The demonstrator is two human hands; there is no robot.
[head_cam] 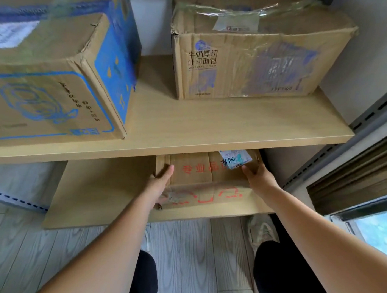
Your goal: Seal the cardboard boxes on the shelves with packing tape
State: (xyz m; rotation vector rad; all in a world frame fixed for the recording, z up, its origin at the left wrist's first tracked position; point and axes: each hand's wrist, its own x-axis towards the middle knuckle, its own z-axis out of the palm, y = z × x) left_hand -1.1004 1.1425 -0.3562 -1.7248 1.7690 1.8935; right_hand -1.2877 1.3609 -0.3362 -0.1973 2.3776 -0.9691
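A small cardboard box with red print [205, 182] sits on the lower shelf [100, 197], partly under the upper shelf board. My left hand [158, 184] grips its left side, thumb on the top. My right hand [257, 177] grips its right side near a white label on the top. No tape roll is in view.
On the upper shelf [189, 128] stand a blue-printed cardboard box [57, 72] at the left and a worn brown box with clear tape [255, 57] at the back right. A metal shelf upright [373, 115] and a window are at the right. My feet stand on grey floor planks below.
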